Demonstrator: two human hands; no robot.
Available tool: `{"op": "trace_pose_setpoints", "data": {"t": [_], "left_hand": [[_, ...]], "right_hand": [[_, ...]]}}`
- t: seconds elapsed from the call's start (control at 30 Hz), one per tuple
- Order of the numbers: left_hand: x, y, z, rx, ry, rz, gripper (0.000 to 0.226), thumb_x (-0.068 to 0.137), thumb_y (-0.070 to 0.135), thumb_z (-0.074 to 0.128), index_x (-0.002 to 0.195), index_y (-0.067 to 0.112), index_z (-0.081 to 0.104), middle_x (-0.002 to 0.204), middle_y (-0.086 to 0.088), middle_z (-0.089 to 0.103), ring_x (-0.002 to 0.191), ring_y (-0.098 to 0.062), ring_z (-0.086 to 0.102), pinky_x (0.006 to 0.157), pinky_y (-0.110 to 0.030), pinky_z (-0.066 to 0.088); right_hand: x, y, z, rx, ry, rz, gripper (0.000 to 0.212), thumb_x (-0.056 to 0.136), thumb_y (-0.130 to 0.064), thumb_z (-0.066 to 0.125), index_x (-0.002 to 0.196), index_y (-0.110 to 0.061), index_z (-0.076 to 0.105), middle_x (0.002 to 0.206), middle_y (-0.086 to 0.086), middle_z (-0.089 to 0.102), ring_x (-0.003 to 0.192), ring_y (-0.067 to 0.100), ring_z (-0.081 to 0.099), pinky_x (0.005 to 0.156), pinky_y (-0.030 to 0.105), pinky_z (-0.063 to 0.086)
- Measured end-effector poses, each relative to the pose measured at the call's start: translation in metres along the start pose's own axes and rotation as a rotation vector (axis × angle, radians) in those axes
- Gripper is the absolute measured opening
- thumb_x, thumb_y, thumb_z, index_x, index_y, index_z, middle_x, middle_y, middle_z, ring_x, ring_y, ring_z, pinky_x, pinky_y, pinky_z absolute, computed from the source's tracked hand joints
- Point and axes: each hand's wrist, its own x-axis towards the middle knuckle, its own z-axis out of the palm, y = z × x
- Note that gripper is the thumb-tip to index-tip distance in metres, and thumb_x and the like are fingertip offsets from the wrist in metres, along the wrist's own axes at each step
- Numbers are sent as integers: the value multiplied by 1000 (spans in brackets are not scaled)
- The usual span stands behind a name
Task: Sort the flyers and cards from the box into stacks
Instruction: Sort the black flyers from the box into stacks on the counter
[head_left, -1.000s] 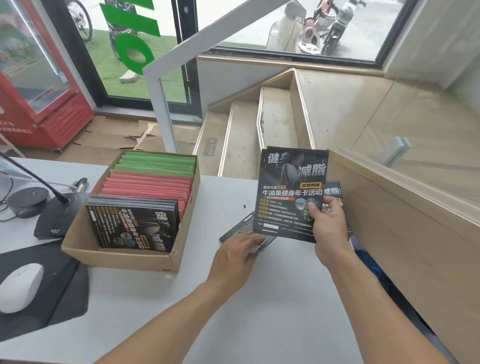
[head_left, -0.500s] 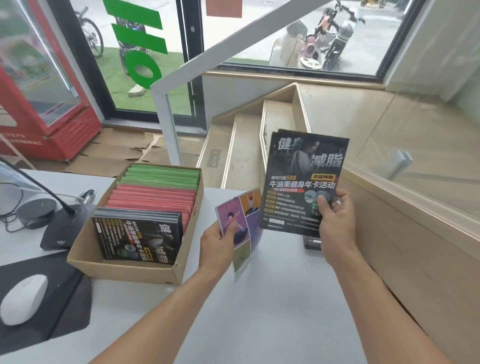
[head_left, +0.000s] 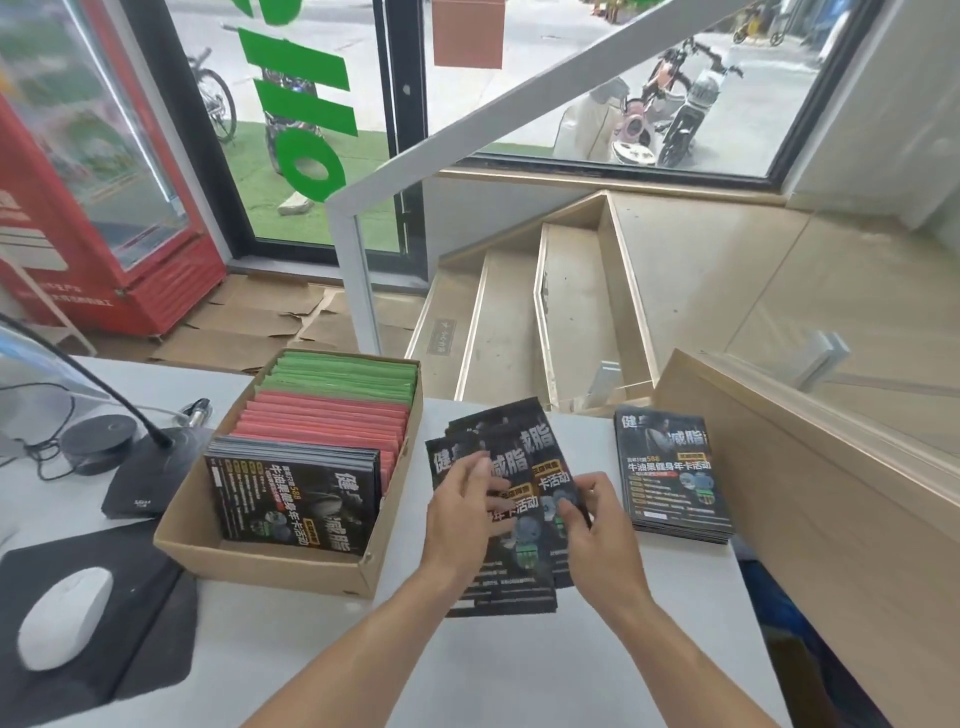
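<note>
Head view, sole view. Your left hand (head_left: 462, 512) lies with fingers nearly straight on a loose fan of black flyers (head_left: 501, 499) spread on the counter (head_left: 322, 670); your right hand (head_left: 592, 525) has its fingers curled over the fan's right edge, apparently pinching a sheet. Risks, as I judge them: the fan is skewed, so squaring it carelessly could slide sheets off towards the near edge or against the box (head_left: 270, 564) just beside it; the glossy sheets may cling and lift in pairs; a different card could hide in the overlap. Count: one box, holding three groups, black flyers (head_left: 296, 501) in front, red cards (head_left: 327, 423) in the middle, green cards (head_left: 345, 374) at the back; one squared stack of black flyers (head_left: 670, 478) at the right; one fan, at least three sheets, exact number not countable.
</note>
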Motion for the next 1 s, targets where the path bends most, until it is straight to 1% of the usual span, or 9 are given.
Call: {"op": "trace_pose_setpoints", "data": {"t": [0.1,0.23,0.3,0.37,0.5,0.7,0.8,0.87,1.0], "left_hand": [[4,-18,-3,171,85,3,45,92,6,68,131,24,55,108,1,67,94,-14,70,84,-38,62],[9,-34,-10,590,255,51,99,70,33,91,150,29,33,153,5,36,142,-16,33,117,-44,33],[13,-40,-13,621,257,-49,120,63,46,93,157,27,20,163,0,23,150,-23,21,121,-50,25],[16,-43,-13,523,204,-170,127,61,47,94,158,29,14,162,-1,26,147,-26,30,117,-52,33],[20,-48,-13,194,215,-247,92,85,6,78,156,31,24,117,7,63,96,-19,70,77,-44,62],[19,-49,-15,261,311,-126,66,91,-4,64,144,31,45,104,11,64,87,-17,70,74,-43,60],[17,-45,-10,276,275,-122,43,93,-2,63,121,29,59,108,3,69,86,-16,70,77,-44,61],[12,-42,-5,292,227,-123,26,97,2,61,110,25,61,105,3,70,85,-11,68,70,-33,57],[2,-32,3,81,73,-230,16,107,16,46,108,14,61,90,-2,75,78,-14,69,73,-36,55]], "right_hand": [[-3,8,9,127,-21,121,18,103,-14,54,96,-31,51,96,-2,74,84,20,75,68,53,62],[-5,12,4,230,14,223,10,104,-13,55,101,-22,51,95,1,76,81,22,76,66,50,63],[-4,11,0,226,23,226,9,104,-14,55,102,-22,51,94,0,77,80,21,76,65,46,63],[-4,12,-5,204,44,225,10,104,-15,55,101,-23,51,94,-2,77,81,19,76,66,46,63],[-1,14,-22,79,167,174,14,105,-16,52,100,-29,49,98,-6,73,84,13,73,69,43,63],[-3,12,-50,55,494,22,11,106,-20,50,109,-28,44,100,-12,64,87,13,69,55,27,57],[-1,4,-53,247,352,45,10,104,-17,53,105,-26,49,99,-4,72,86,17,74,61,33,62],[0,2,-48,332,189,110,9,103,-12,53,105,-21,52,96,0,76,86,19,75,65,38,62],[-4,20,-28,199,12,174,6,105,-14,52,106,-19,50,99,2,76,86,18,75,69,39,61]]}}
